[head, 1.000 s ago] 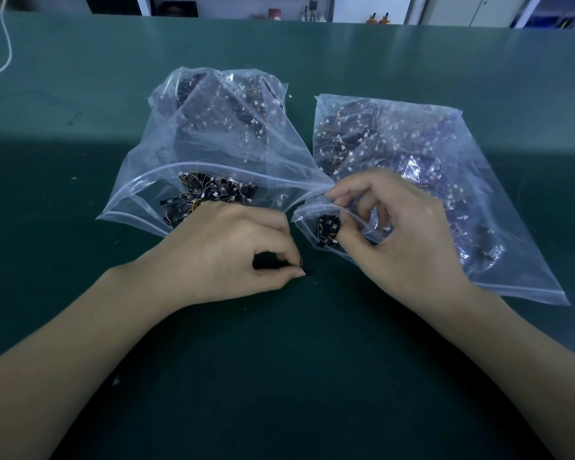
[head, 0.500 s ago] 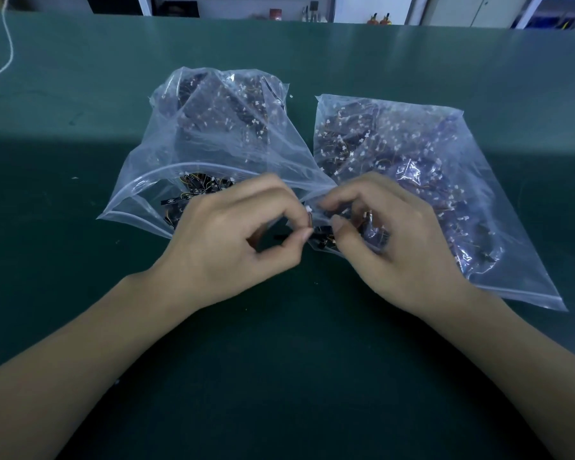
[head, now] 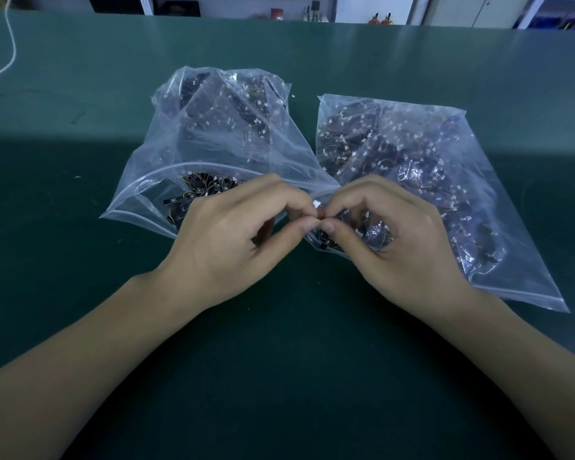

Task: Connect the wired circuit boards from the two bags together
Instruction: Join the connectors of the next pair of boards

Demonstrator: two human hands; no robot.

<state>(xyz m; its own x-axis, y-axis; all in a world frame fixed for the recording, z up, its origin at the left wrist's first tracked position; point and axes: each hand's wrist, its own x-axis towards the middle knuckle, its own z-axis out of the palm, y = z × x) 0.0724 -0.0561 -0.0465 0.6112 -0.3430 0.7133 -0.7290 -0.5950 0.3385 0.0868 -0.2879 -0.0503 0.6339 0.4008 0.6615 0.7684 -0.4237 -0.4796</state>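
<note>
Left hand (head: 226, 230) and right hand (head: 395, 234) meet fingertip to fingertip, each pinching at a white connector (head: 316, 204) between the two bags (head: 213, 127) — mating apparently underway, not confirmed; both bags remain full on the worktop (head: 80, 94).

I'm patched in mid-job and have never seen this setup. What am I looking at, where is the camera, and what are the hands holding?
There is no machine here: a person works with bare hands. The single camera sits on their head, looking forward and down. On the green table lie two clear zip bags, the left bag and the right bag, both full of small dark wired boards. The left hand and right hand meet fingertip to fingertip, pinching a small white connector between them. What is attached to it is hidden.
</note>
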